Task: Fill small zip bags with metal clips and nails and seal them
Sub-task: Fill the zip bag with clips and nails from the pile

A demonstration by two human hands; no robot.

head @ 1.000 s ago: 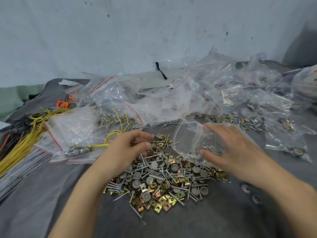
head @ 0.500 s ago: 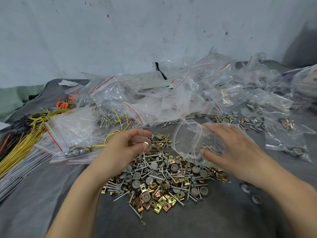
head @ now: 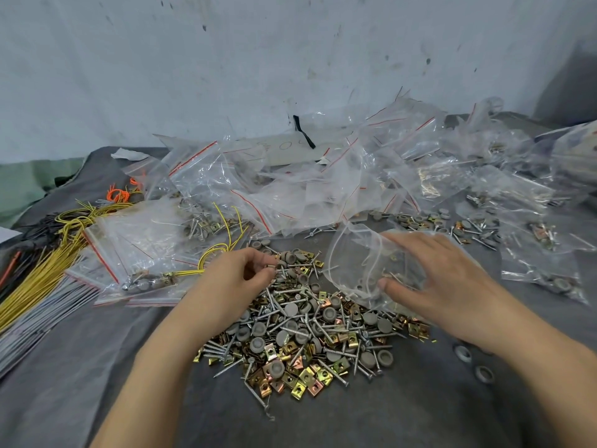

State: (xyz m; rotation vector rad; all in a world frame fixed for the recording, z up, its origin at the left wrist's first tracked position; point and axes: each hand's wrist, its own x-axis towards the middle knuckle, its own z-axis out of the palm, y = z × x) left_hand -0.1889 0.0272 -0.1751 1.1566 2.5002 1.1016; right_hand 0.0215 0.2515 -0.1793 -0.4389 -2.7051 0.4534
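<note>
the open bag (head: 361, 266) lies on its side at the far right edge of the pile (head: 307, 334). its long axis runs left to right and its mouth gapes left, toward the left hand (head: 232, 286). the right hand (head: 442, 282) grips it, fingers spread over the top and thumb pressed against the lower film. inside sit a few grey caps and thin metal bits; their number cannot be told through the creased film. the left hand hovers over the pile's far left edge, fingers curled, thumb and fingertips pinching a small metal piece (head: 270, 268) too small to name. the pile holds nails, brass-coloured clips and grey caps, mixed and too many to count, the nails pointing every way. two grey rings (head: 463, 354) lie apart from it, just beside the right wrist. behind, a heap of bags (head: 290, 189) runs along the wall. at left, filled bags (head: 135, 253) with red strips lie beside yellow wires (head: 42, 270) on the dark cloth (head: 387, 415).
</note>
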